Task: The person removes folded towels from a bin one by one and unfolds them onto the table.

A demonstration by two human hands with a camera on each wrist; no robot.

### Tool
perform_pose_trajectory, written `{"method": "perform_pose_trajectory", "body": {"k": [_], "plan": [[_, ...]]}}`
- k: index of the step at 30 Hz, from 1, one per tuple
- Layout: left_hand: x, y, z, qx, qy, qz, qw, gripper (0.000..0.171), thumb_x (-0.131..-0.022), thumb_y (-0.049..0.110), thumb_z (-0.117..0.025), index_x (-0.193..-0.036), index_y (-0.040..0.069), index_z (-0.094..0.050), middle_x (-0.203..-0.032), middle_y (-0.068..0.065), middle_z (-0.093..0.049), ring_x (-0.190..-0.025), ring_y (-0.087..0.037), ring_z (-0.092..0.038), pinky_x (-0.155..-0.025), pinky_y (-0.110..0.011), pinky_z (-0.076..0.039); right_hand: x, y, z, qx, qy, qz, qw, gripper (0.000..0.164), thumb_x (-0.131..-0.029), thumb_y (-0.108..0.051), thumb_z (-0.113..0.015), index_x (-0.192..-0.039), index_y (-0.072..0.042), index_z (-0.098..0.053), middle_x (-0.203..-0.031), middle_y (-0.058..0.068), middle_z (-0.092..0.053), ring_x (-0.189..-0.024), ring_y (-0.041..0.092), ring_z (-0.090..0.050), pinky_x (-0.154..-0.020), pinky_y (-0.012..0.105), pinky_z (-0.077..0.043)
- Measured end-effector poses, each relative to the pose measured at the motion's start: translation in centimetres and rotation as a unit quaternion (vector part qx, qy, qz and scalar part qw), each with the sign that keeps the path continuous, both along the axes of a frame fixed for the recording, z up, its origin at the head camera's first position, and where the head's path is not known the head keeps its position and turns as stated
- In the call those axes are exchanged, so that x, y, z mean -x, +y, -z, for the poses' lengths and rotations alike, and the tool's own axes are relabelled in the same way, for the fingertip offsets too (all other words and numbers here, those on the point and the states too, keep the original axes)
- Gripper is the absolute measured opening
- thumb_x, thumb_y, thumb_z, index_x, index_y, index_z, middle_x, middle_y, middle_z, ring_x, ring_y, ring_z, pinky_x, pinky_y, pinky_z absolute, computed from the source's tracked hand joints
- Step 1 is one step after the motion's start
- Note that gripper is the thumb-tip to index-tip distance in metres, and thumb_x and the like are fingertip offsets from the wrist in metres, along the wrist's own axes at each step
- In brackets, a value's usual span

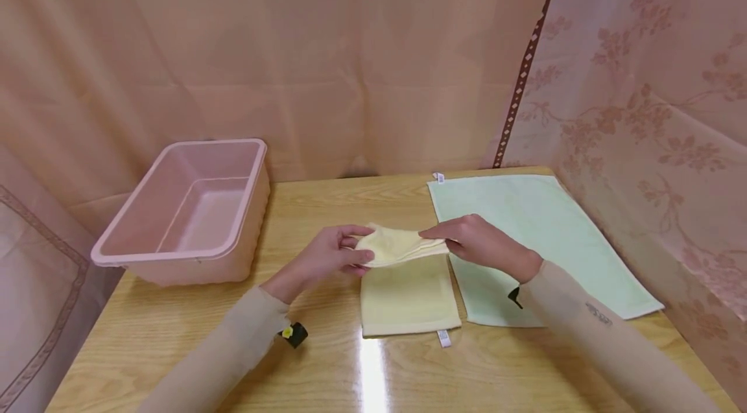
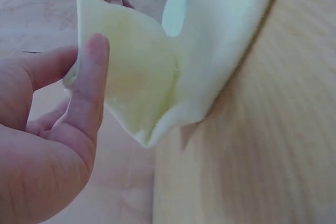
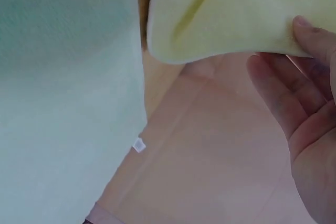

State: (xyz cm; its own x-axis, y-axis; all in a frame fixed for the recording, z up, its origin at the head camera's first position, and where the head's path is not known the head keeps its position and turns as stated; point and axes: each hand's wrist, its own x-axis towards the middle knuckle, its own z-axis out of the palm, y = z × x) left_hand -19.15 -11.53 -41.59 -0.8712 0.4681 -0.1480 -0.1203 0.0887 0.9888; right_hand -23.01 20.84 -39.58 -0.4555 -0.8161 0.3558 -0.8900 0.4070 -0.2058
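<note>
A pale yellow towel (image 1: 408, 301) lies on the wooden table, its far part lifted and bent over toward the near side. My left hand (image 1: 328, 256) pinches the left end of the raised edge between thumb and fingers; the left wrist view shows the same towel (image 2: 139, 66) hanging from that grip. At the other end, my right hand (image 1: 480, 246) pinches the edge, with the thumb on one face and fingers behind, as the right wrist view shows on the towel (image 3: 236, 19). The near part rests flat, a white tag (image 1: 444, 338) sticking out at its front.
To the right, a mint green towel (image 1: 508, 205) lies spread flat, close beside the yellow one, a small tag at its far left corner. A pink plastic basin (image 1: 251, 205) stands at the table's left. Curtains (image 1: 315, 63) hang behind and at both sides.
</note>
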Motion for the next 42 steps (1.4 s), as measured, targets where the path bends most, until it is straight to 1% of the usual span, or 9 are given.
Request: {"method": "perform_pose_trajectory", "body": {"k": [6,10,14,19,24,28,32,36,42], "plan": [[1.7,0.9,-1.2,-0.025,0.035,-0.070,0.9966,0.048,-0.090,0.013,-0.079,-0.135,0.006,-0.063,-0.072,0.001,-0.034,-0.088,-0.027,-0.072,-0.087,-0.050,-0.057,2.4,0.1,-0.6,0.043,0.032,0.043,0.998,0.040,-0.079,0.015,-0.077,-0.113,-0.006,-0.077,-0.105,0.007,-0.076,-0.083,0.018,-0.071,-0.065,0.033,-0.057],[3.0,1.2,-1.9,-0.010,0.072,-0.108,0.9915,0.047,-0.086,0.013,-0.084,-0.129,0.006,-0.068,-0.085,-0.004,-0.055,-0.088,-0.022,-0.069,-0.084,-0.042,-0.059,3.9,0.1,-0.5,0.080,0.068,0.078,0.991,0.033,-0.080,0.009,-0.080,-0.109,-0.006,-0.077,-0.105,0.009,-0.075,-0.083,0.022,-0.070,-0.064,0.037,-0.055],[4.2,1.2,-2.0,0.065,0.130,-0.134,0.9803,0.050,-0.083,0.016,-0.087,-0.129,0.009,-0.070,-0.114,-0.009,-0.066,-0.101,-0.023,-0.067,-0.086,-0.036,-0.058,5.0,0.2,-0.1,0.106,0.062,0.117,0.986,0.036,-0.079,0.015,-0.072,-0.108,-0.006,-0.076,-0.110,0.012,-0.074,-0.082,0.024,-0.070,-0.065,0.038,-0.055],[5.7,1.2,-1.9,0.115,0.174,-0.147,0.9668,0.047,-0.084,0.013,-0.085,-0.129,0.008,-0.070,-0.117,-0.012,-0.069,-0.104,-0.026,-0.069,-0.088,-0.037,-0.057,6.0,-0.2,0.2,0.124,0.019,0.175,0.977,0.045,-0.075,0.020,-0.058,-0.106,-0.007,-0.077,-0.103,0.008,-0.072,-0.071,0.021,-0.062,-0.062,0.035,-0.049],[6.9,1.4,-1.6,0.122,0.187,-0.160,0.9616,0.047,-0.085,0.004,-0.082,-0.130,0.004,-0.068,-0.116,-0.015,-0.068,-0.102,-0.029,-0.070,-0.086,-0.035,-0.058,7.2,-1.1,0.5,0.122,-0.017,0.240,0.963,0.035,-0.080,0.011,-0.063,-0.107,-0.006,-0.077,-0.087,0.006,-0.070,-0.070,0.019,-0.061,-0.062,0.035,-0.047],[7.9,1.7,-0.9,0.113,0.196,-0.169,0.9594,0.048,-0.086,-0.002,-0.079,-0.131,-0.001,-0.066,-0.118,-0.020,-0.068,-0.104,-0.032,-0.070,-0.085,-0.035,-0.058,8.0,-1.9,0.8,0.159,-0.074,0.272,0.946,0.028,-0.084,0.003,-0.072,-0.111,-0.004,-0.077,-0.088,0.011,-0.074,-0.072,0.023,-0.069,-0.061,0.038,-0.053],[8.8,2.0,0.0,0.094,0.195,-0.171,0.9612,0.051,-0.087,-0.006,-0.076,-0.135,-0.006,-0.060,-0.123,-0.024,-0.066,-0.107,-0.036,-0.069,-0.086,-0.034,-0.058,8.5,-2.7,1.8,0.198,-0.111,0.286,0.931,0.027,-0.088,-0.001,-0.069,-0.115,0.000,-0.075,-0.097,0.016,-0.076,-0.080,0.027,-0.074,-0.064,0.040,-0.057],[9.3,2.1,0.8,0.077,0.177,-0.170,0.9663,0.056,-0.089,-0.008,-0.073,-0.141,-0.007,-0.053,-0.130,-0.025,-0.062,-0.113,-0.038,-0.066,-0.089,-0.034,-0.057,8.7,-3.5,2.7,0.206,-0.120,0.287,0.928,0.028,-0.094,-0.003,-0.064,-0.120,0.005,-0.071,-0.106,0.022,-0.074,-0.091,0.033,-0.074,-0.071,0.046,-0.059],[9.9,1.8,1.8,0.068,0.165,-0.147,0.9729,0.068,-0.092,-0.008,-0.067,-0.153,-0.002,-0.038,-0.147,-0.027,-0.046,-0.131,-0.043,-0.052,-0.101,-0.041,-0.050,8.6,-4.3,3.9,0.174,-0.162,0.300,0.924,0.042,-0.102,-0.018,-0.058,-0.138,0.005,-0.058,-0.126,0.023,-0.065,-0.112,0.035,-0.067,-0.098,0.049,-0.051]]}}
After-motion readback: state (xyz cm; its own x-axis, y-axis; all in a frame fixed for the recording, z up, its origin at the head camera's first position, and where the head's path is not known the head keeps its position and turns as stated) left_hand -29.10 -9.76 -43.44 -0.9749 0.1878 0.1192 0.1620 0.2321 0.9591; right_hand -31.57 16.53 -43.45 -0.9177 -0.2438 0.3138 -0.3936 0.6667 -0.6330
